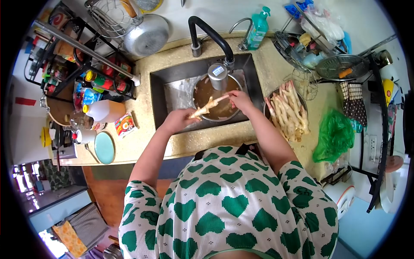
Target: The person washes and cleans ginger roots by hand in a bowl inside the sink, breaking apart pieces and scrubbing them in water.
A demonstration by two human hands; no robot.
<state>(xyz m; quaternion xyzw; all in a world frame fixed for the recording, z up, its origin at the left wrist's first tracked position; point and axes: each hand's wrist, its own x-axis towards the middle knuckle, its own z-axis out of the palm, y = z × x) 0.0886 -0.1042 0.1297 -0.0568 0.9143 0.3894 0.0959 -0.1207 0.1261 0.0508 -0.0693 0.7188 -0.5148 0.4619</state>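
A pale chicken foot (209,106) stretches between my two hands above a round metal bowl (236,113) of brownish water in the sink (157,93). My left hand (179,121) is closed on its toe end. With closed fingers, my right hand (240,101) grips the pinkish leg end. Directly over the bowl hangs the silver head of the black faucet (217,77); whether water runs from it I cannot tell. To the right of the sink, a heap of chicken feet (286,110) fills a dark-rimmed bowl, some reaching past its rim.
A green plastic bag (334,136) lies on the right counter, below a dish rack (343,67). Behind the sink stands a teal soap bottle (258,28). On the left are a jug (105,111), a red packet (125,124), a teal plate (104,147) and a bottle rack.
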